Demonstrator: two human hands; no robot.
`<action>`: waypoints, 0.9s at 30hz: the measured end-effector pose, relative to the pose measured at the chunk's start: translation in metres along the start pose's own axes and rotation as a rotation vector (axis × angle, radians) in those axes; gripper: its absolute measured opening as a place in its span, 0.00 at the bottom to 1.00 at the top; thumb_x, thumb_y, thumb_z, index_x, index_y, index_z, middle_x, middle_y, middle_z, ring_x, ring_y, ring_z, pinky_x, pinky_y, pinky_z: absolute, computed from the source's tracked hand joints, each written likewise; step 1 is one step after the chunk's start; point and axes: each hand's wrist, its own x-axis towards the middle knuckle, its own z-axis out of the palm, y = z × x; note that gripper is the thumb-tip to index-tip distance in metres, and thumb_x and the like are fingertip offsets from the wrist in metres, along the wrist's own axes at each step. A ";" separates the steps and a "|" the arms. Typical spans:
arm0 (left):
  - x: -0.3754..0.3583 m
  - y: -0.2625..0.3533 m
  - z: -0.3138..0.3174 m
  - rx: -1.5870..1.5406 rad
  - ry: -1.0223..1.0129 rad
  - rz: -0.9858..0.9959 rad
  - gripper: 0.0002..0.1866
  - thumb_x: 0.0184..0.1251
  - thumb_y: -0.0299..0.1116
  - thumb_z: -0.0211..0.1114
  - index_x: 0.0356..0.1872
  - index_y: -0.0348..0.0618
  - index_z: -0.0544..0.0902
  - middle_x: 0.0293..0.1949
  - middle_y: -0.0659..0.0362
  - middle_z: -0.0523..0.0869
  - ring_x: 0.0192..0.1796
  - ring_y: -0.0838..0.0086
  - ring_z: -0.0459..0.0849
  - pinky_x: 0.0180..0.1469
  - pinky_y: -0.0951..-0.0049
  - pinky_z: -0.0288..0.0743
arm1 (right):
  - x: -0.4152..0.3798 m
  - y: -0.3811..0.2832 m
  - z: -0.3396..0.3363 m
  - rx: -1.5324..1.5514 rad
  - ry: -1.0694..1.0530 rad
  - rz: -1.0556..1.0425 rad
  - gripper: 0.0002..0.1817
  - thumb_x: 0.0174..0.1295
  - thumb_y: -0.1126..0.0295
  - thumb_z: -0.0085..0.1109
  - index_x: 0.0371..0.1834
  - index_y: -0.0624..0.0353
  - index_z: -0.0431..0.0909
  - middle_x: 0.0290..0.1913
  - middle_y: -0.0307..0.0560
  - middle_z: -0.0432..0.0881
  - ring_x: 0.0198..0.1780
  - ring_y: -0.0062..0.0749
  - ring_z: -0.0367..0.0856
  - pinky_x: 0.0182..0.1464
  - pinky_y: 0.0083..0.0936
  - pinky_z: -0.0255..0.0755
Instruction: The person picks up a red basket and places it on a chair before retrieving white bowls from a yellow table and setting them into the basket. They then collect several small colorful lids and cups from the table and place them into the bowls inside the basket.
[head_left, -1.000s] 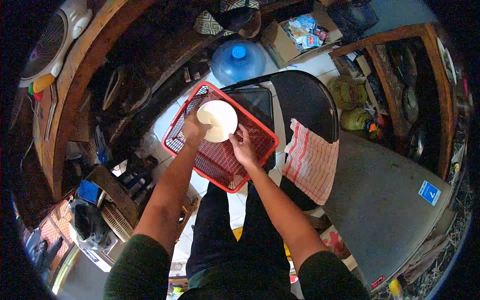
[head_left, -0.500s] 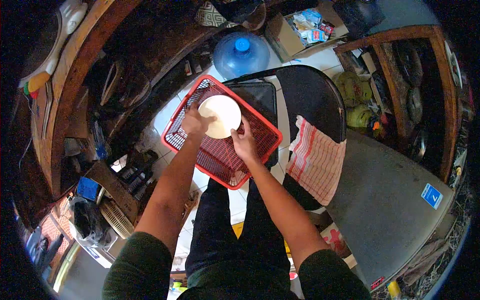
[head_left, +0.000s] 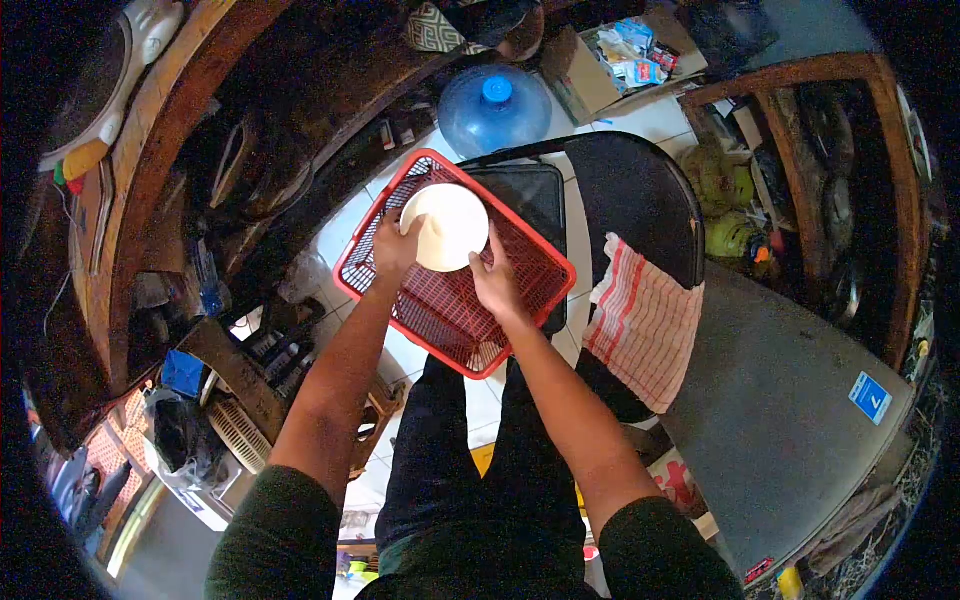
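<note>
A round white dish [head_left: 447, 228] is held between both hands above a red plastic basket [head_left: 470, 370]. On the dish's left edge, my left hand [head_left: 396, 243] grips with its thumb over the face and its fingers behind. At the lower right rim, my right hand [head_left: 497, 281] holds the dish between thumb and fingers. Under the dish, the basket's lattice bottom shows through, and no other item can be made out in it. The basket sits tilted partly over a dark seat or tray [head_left: 530, 196].
A black chair [head_left: 632, 185] carries a red-striped cloth [head_left: 645, 325]. Behind stand a blue water jug [head_left: 495, 120] and a cardboard box [head_left: 578, 75] of packets. At right is a grey surface [head_left: 780, 420]; wooden shelving [head_left: 790, 70] stands beyond. A crate [head_left: 232, 375] is at lower left.
The view has shifted slightly, so most surroundings appear a little farther right. The dish remains in both hands over the basket, and my left thumb lies slightly nearer its left edge.
</note>
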 end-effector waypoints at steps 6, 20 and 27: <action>-0.005 0.009 -0.011 0.052 -0.001 0.022 0.30 0.57 0.45 0.71 0.54 0.30 0.77 0.47 0.42 0.84 0.48 0.56 0.86 0.52 0.63 0.77 | -0.001 0.001 0.001 0.175 -0.047 -0.076 0.37 0.67 0.67 0.56 0.76 0.55 0.48 0.71 0.58 0.61 0.69 0.42 0.65 0.65 0.35 0.67; -0.122 0.148 -0.162 -0.366 -0.018 0.239 0.30 0.66 0.37 0.66 0.67 0.44 0.67 0.66 0.54 0.70 0.67 0.63 0.69 0.63 0.61 0.70 | -0.095 -0.134 -0.066 0.264 0.018 -0.263 0.32 0.69 0.57 0.56 0.73 0.56 0.59 0.71 0.51 0.64 0.68 0.38 0.68 0.65 0.34 0.64; -0.196 0.244 -0.253 -0.576 -0.006 0.413 0.26 0.69 0.32 0.61 0.66 0.41 0.68 0.66 0.54 0.70 0.69 0.64 0.67 0.68 0.63 0.62 | -0.193 -0.263 -0.069 0.210 -0.067 -0.552 0.29 0.71 0.60 0.52 0.72 0.59 0.60 0.71 0.51 0.65 0.68 0.38 0.68 0.65 0.34 0.64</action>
